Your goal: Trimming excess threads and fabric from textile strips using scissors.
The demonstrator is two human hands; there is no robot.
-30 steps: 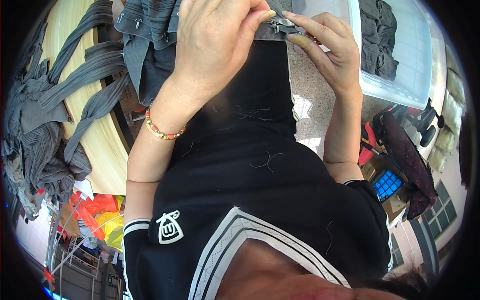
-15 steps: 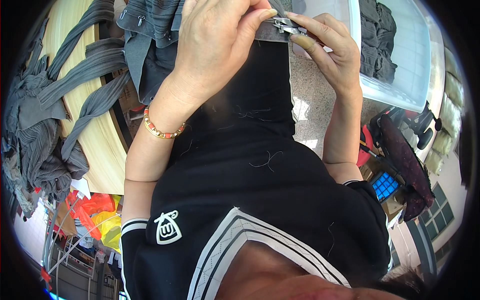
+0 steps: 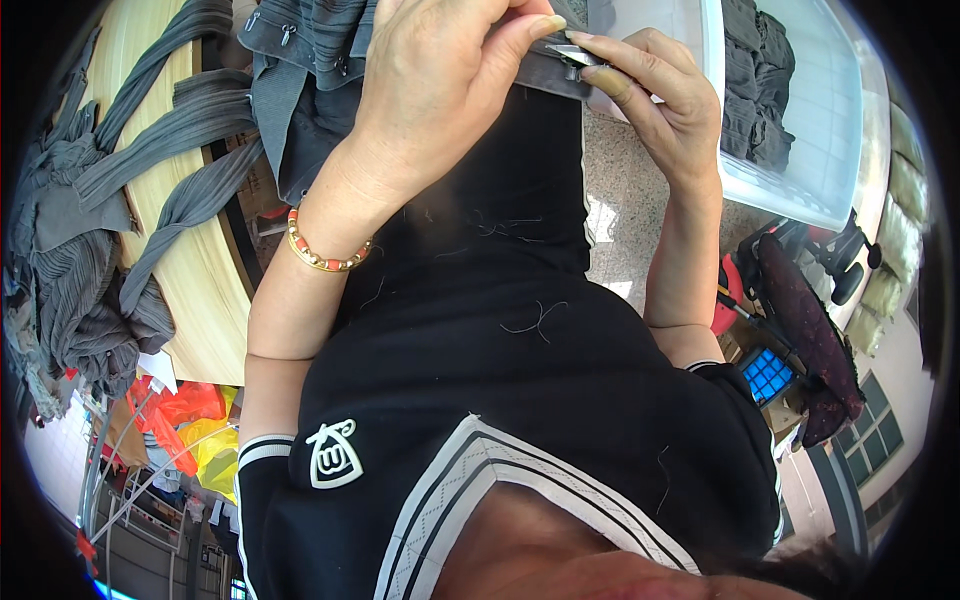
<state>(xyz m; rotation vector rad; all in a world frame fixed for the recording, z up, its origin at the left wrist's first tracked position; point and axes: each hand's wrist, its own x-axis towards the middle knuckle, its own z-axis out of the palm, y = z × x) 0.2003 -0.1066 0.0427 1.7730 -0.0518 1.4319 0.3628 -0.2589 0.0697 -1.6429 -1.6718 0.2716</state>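
Grey pleated garment [image 3: 310, 60] draped over the wooden table's [image 3: 200, 270] edge, its hem pinched by the left hand [image 3: 440, 90], small metal clip [image 3: 572, 55] pinched by the right hand [image 3: 665, 100], clear plastic bin [image 3: 800, 140] just beside.

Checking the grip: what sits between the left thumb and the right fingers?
In the head view, the grey fabric edge with a small metal piece lies between left hand and right hand.

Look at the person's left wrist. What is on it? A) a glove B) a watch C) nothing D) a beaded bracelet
D: a beaded bracelet of gold and orange beads circles the wrist just below the left hand, which pinches the grey cloth together with the right hand.
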